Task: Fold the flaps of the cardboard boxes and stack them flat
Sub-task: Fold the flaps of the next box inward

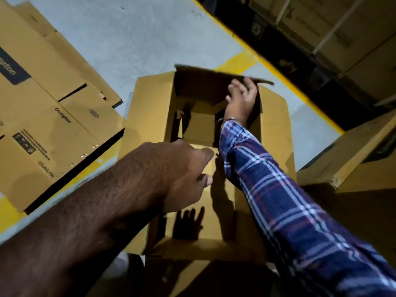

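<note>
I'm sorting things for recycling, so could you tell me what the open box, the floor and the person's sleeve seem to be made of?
Open box: brown corrugated cardboard, matte; creased flaps and a raw board edge on the far flap.
Floor: probably concrete, pale grey and dull, with painted yellow lines.
Sleeve: woven cloth, seemingly cotton, in a blue, white and red check.

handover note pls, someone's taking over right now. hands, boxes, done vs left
Right hand: reaching across the open box, fingers curled on its far flap, which is raised.
Left hand: over the near side of the box, fingers curled; I cannot tell whether it holds anything.
Flattened boxes: stacked on the floor, left of the open box.
Done: several boxes flat in that stack.
Left: fold this box's flaps, flatten it, add it to the stack. More cartons sit to the right; their state is unclear.
</note>
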A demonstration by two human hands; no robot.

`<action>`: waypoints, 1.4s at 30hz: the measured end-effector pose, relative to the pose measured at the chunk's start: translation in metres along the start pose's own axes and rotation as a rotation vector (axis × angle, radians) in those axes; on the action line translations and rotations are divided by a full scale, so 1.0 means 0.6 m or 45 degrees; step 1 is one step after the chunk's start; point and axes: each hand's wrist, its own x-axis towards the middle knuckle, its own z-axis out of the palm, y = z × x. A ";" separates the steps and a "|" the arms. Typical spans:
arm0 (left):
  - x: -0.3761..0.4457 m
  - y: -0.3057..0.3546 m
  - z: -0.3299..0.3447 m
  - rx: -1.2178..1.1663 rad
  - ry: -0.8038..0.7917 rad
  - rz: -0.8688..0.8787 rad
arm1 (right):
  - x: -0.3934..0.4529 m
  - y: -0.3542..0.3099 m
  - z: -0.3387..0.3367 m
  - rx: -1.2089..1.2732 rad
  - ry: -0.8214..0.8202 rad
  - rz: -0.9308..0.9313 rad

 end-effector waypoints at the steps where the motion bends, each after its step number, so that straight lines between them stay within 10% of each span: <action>1: -0.001 -0.003 0.000 -0.007 0.012 -0.003 | 0.008 -0.010 0.013 -0.142 -0.081 -0.144; 6: 0.007 -0.013 0.005 -0.061 0.008 0.010 | 0.102 -0.029 0.055 -1.534 -0.494 -0.522; 13: 0.008 -0.046 0.012 -0.052 0.009 -0.061 | 0.174 0.043 0.053 -2.362 -0.771 -0.141; 29: -0.027 -0.055 -0.017 -0.043 -0.095 -0.176 | 0.087 0.038 -0.003 -2.114 -0.940 -0.193; 42: -0.055 -0.088 -0.037 -0.246 0.010 -0.223 | -0.456 0.007 -0.182 -1.652 -1.577 0.904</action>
